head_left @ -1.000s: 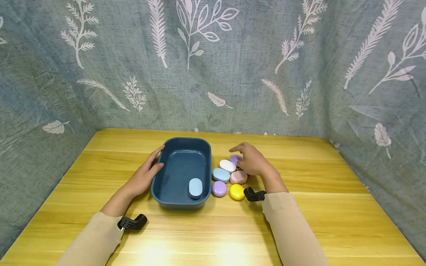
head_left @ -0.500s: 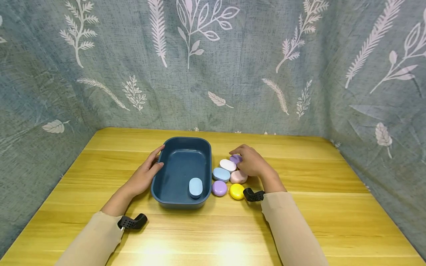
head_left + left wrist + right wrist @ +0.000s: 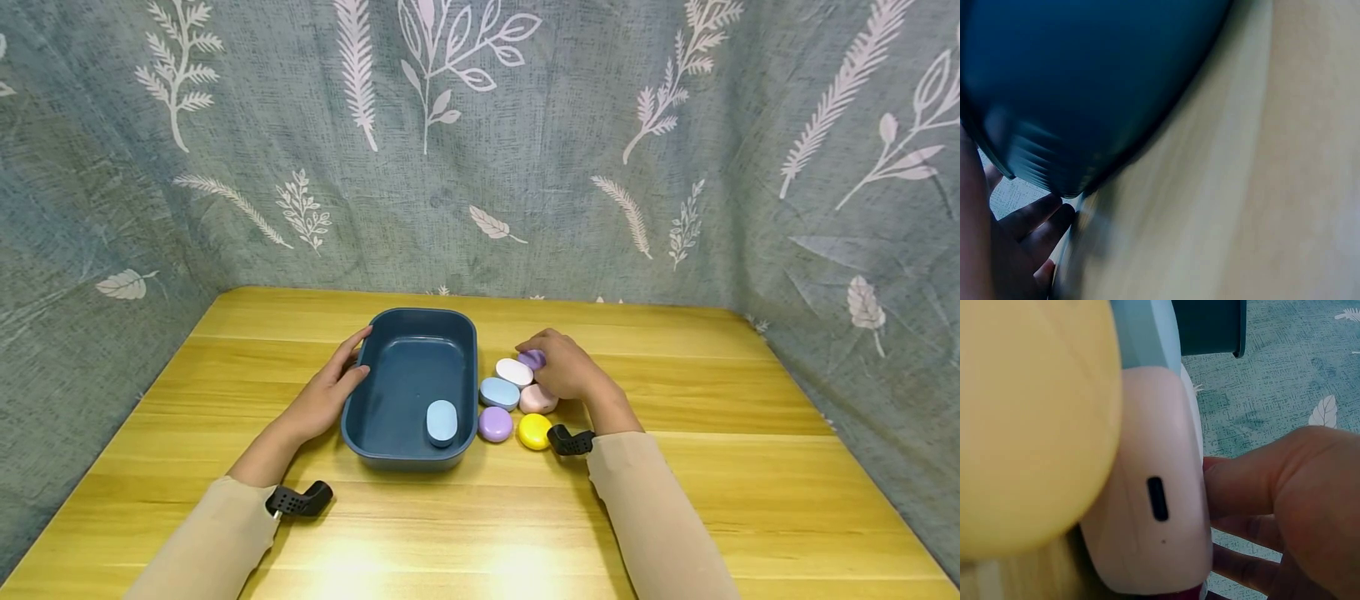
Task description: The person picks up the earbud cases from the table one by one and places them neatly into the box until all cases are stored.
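Note:
My left hand [image 3: 326,396] rests along the left side of a dark blue plastic box [image 3: 411,457], thumb at the rim; the left wrist view shows its fingers [image 3: 1044,225] extended by the outer wall. Inside the box lies a light blue earbud case [image 3: 442,421]. To the right of the box, my right hand [image 3: 572,367] pinches a purple earbud case [image 3: 532,359] at the back of a cluster, partly hidden by the fingers. Beside it are a white case [image 3: 514,372] and a pink case [image 3: 538,399] with a charging port [image 3: 1157,499].
Nearer in the cluster are another light blue case [image 3: 499,392], a round lilac case [image 3: 495,424] and a round yellow case [image 3: 535,432]. A dark red edge [image 3: 1188,594] shows below the pink case. A patterned curtain [image 3: 480,225] stands behind the wooden table [image 3: 420,533].
My right hand has lowered slightly, and its index finger has curled down around the far side of the purple case. The left hand and box stay in place.

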Available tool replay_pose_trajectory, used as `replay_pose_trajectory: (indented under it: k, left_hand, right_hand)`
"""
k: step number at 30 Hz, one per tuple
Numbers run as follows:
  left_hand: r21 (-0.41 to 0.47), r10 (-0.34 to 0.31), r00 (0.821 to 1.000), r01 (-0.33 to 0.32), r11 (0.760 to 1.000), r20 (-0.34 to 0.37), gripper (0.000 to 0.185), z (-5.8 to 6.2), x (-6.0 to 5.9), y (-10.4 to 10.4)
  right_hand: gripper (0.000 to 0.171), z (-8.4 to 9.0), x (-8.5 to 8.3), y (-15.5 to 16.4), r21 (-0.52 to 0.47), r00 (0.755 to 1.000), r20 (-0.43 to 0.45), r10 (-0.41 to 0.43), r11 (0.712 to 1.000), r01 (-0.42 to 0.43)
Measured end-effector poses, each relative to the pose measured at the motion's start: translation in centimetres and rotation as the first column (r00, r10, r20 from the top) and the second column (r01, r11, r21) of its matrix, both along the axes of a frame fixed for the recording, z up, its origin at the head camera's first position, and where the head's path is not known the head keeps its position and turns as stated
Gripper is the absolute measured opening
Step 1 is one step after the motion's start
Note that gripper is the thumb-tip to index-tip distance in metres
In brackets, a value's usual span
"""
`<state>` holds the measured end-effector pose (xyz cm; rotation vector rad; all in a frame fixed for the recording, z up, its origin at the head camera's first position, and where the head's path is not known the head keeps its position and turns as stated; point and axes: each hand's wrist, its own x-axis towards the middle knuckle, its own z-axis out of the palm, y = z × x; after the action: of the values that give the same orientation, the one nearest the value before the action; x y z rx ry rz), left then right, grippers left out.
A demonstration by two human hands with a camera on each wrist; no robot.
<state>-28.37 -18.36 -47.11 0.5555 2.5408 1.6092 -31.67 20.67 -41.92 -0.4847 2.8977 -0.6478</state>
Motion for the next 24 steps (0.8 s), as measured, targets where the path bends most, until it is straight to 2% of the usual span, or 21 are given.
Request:
replay_pose_trajectory:
  k: [8,24]
  left_hand:
    - [-0.004,-0.001,1.0,0.001,1.0,-0.004,0.06,0.05,0.04,0.03]
    - [0.012,-0.004,1.0,0.003,1.0,0.009,0.059,-0.1,-0.03,0.04]
  right_hand:
    - [0.045,-0.06,-0.08,-0.07,0.0,1.0,-0.001,-0.011,1.0,0.011]
    - [0.044,-0.07,-0.19,0.11,0.012,0.999,0.01,-0.034,0.999,0.034]
